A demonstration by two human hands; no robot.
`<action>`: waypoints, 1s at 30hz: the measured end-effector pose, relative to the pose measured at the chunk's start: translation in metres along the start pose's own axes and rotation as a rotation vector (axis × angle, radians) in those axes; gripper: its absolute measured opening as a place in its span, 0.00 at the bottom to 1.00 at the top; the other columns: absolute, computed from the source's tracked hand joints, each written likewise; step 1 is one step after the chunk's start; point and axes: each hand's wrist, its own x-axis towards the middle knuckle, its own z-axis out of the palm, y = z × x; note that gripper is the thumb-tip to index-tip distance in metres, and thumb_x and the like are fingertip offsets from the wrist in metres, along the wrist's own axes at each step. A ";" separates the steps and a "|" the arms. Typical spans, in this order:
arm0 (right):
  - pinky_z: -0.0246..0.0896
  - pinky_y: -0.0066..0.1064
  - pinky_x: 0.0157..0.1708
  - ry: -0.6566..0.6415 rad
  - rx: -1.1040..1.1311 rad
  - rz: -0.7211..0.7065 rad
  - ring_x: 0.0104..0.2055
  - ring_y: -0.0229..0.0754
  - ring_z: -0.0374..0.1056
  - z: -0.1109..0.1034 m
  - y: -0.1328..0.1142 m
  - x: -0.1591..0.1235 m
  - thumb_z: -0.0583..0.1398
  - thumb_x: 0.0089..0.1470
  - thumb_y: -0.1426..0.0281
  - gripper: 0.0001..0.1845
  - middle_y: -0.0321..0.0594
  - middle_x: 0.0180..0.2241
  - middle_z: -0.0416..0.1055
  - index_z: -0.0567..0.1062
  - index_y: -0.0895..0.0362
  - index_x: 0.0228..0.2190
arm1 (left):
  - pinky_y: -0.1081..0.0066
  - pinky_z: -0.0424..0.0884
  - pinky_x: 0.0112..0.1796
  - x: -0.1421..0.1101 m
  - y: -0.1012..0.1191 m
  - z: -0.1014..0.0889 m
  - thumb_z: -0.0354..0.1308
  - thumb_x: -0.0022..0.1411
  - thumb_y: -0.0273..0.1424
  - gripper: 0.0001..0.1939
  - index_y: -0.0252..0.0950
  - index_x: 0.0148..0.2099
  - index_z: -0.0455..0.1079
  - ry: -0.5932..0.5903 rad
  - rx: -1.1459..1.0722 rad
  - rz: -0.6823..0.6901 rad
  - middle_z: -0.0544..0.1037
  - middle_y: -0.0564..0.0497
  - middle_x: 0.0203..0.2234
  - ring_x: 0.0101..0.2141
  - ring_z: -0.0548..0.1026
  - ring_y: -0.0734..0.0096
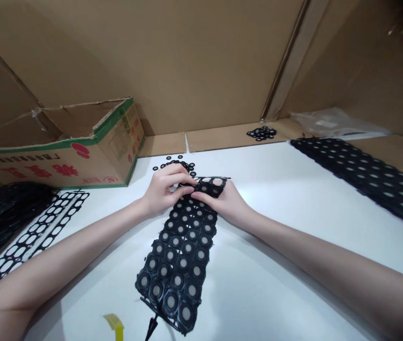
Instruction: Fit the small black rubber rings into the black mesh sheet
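The step in hand seems to be fine work at the far end of the black sheet (pixel 177 242), which lies lengthwise on the white table (pixel 276 203) between the forearms. The right hand (pixel 230 203) clamps that end, thumb on top; the left hand (pixel 162 187) has its fingers close together there, on what I cannot tell. The next move likely calls for a steady sheet. Rings (pixel 186 166) lie beyond, a box (pixel 112 151) left, a second sheet (pixel 365 173) right, cardboard walls (pixel 187 71) behind.
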 end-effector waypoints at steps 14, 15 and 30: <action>0.65 0.36 0.38 0.020 -0.019 0.021 0.35 0.46 0.72 0.004 0.002 -0.002 0.64 0.48 0.66 0.07 0.41 0.30 0.77 0.75 0.58 0.27 | 0.76 0.62 0.25 0.016 -0.011 -0.003 0.66 0.42 0.27 0.04 0.33 0.24 0.76 0.322 -0.578 -0.656 0.74 0.54 0.19 0.22 0.67 0.77; 0.65 0.37 0.38 0.030 -0.022 0.028 0.35 0.46 0.72 0.004 0.002 -0.002 0.64 0.48 0.66 0.07 0.41 0.30 0.77 0.75 0.58 0.27 | 0.76 0.63 0.26 0.016 -0.013 -0.006 0.66 0.43 0.28 0.04 0.33 0.25 0.76 0.354 -0.586 -0.636 0.74 0.54 0.19 0.22 0.68 0.77; 0.65 0.40 0.42 0.028 -0.006 0.050 0.41 0.47 0.72 0.002 0.000 0.000 0.61 0.52 0.65 0.09 0.43 0.37 0.78 0.76 0.57 0.33 | 0.67 0.67 0.40 -0.003 -0.030 -0.015 0.56 0.63 0.31 0.12 0.34 0.46 0.76 0.079 0.073 -0.179 0.77 0.45 0.37 0.38 0.73 0.66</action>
